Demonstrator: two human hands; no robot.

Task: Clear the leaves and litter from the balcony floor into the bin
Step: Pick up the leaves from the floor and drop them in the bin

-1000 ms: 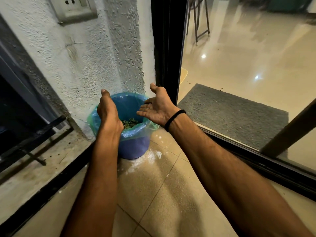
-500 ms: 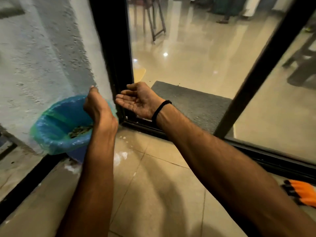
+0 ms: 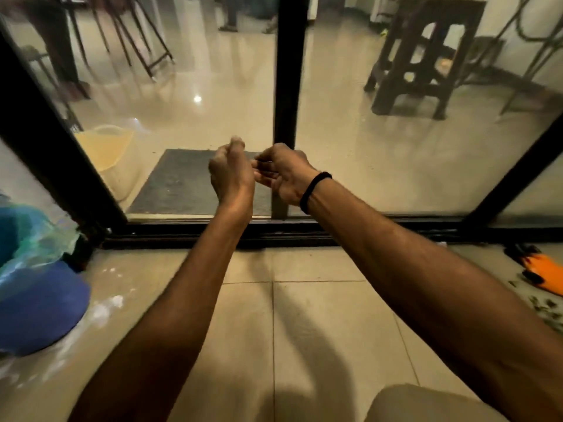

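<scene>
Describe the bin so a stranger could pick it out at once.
Start at the black-framed glass door and follow its bottom track to the left end. There, on the tiled floor at the view's far left, stands the bin. It is a round blue tub with a translucent blue-green liner bunched over its rim, unlike the orange object far right.

A single wide-angle view, worn on the head, looks forward and down over the floor (image 3: 320,330) and faces the glass door (image 3: 288,71) squarely. It sits near. The left hand (image 3: 231,175) and right hand (image 3: 283,175) meet mid-frame, and the forearms fill the lower half. The bin (image 3: 36,315) is cut by the left edge and an orange object (image 3: 545,272) by the right. The camera is probably low, though the blur makes this unsure.
</scene>
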